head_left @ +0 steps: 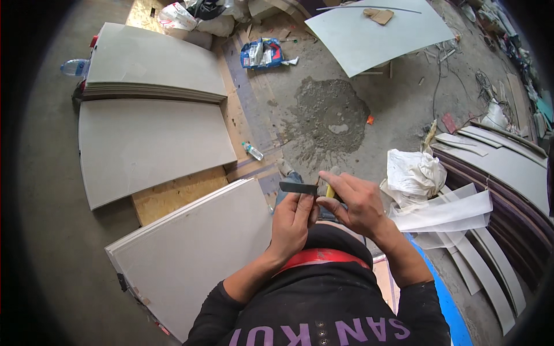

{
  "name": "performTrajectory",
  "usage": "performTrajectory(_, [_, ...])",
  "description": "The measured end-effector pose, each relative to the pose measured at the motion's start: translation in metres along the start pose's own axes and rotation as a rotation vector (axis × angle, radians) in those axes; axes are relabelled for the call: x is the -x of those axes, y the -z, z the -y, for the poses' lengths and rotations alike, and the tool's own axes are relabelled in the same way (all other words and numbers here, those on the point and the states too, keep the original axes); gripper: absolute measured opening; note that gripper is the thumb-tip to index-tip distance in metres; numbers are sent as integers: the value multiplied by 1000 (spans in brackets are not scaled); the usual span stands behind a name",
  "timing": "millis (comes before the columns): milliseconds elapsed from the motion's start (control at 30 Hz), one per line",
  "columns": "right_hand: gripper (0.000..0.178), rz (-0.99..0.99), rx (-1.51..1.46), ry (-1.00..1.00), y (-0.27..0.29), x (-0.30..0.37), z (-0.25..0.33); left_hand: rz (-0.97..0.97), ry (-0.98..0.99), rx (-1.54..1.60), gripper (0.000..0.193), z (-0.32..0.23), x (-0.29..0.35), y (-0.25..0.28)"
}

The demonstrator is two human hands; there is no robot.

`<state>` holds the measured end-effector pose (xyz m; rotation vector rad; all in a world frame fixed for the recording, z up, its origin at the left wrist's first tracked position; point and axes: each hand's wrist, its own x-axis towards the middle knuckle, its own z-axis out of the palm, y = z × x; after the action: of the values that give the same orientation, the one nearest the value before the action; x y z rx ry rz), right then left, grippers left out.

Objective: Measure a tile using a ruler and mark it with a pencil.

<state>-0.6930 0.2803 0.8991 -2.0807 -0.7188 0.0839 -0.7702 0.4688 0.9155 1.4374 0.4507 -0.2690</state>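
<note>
Both of my hands meet in front of my body over a utility knife. My left hand (292,221) grips the lower part of it, thumb up against the dark blade strip (298,187) that sticks out to the left. My right hand (353,200) pinches the knife's yellow body (329,191) from the right side. Below the hands I see my dark top and a red band (323,258) at my waist. One shoe tip (285,168) shows just beyond the blade.
Large grey boards lie on the floor at left (153,141), lower left (196,254) and stacked at upper left (150,63). Another sheet (375,34) rests on a stand ahead. A white bag (411,173) and cut strips (479,271) lie at right; bottles and debris scatter the concrete.
</note>
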Motion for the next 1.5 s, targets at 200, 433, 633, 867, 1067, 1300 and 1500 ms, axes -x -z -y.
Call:
performTrajectory(200, [49, -169, 80, -130, -11, 5, -46, -25, -18, -19, 28, -11, 13, 1])
performTrajectory(433, [46, -93, -44, -59, 13, 1, -9, -11, -4, 53, 26, -10, 5, -2])
performTrajectory(633, [52, 0, 7, -53, 7, 2, 12, -18, -20, -4, 24, -6, 7, -1])
performTrajectory(867, [53, 12, 1, -55, 1, 2, 8, -65, -62, -162, 23, -3, 7, 1])
performTrajectory(1067, [47, -122, -4, -126, 1, 4, -24, -52, -170, -152, 23, -9, 15, 4])
performTrajectory(1300, [51, -48, -46, -43, 3, -1, 10, -88, -87, -113, 22, -14, 6, -2])
performTrajectory(1500, [52, 0, -19, -68, 0, -2, 9, -60, -78, -120, 23, -5, 3, 0])
